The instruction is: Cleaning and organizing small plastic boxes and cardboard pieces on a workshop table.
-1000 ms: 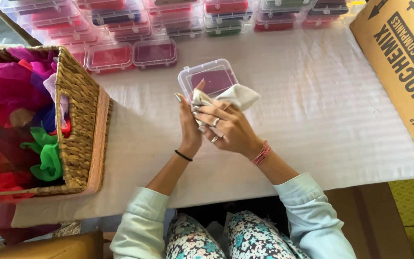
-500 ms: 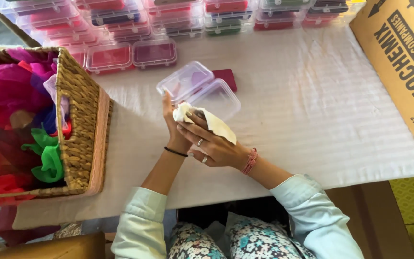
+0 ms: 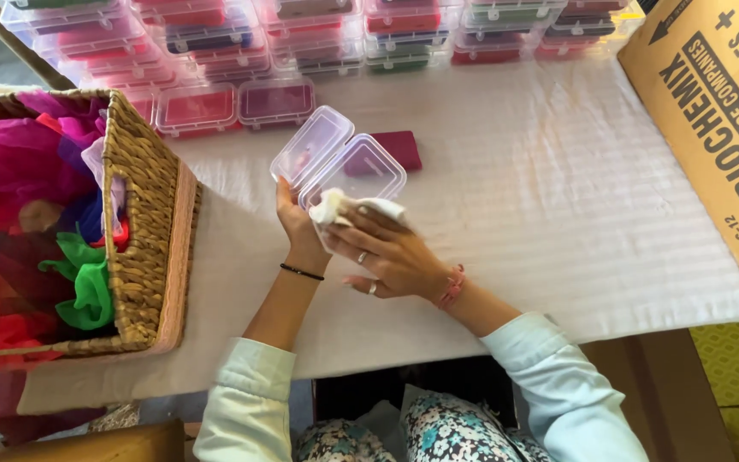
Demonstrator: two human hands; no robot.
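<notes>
My left hand [image 3: 299, 224] holds a small clear plastic box [image 3: 354, 171] with its hinged lid [image 3: 311, 145] swung open to the left. My right hand [image 3: 391, 252] presses a white cloth [image 3: 341, 205] against the box's near edge. A dark red folded piece [image 3: 399, 150] lies on the white table cover [image 3: 540, 214] just behind the box.
A woven basket [image 3: 143, 231] full of bright fabric scraps stands at the left. Several closed clear boxes with coloured contents [image 3: 241, 103] are stacked along the far edge. A large cardboard carton [image 3: 716, 120] sits at the right.
The box has been lifted and opened, its lid now tipped to the left. The dark red piece has come into sight behind it. My hands and the cloth shifted left and nearer.
</notes>
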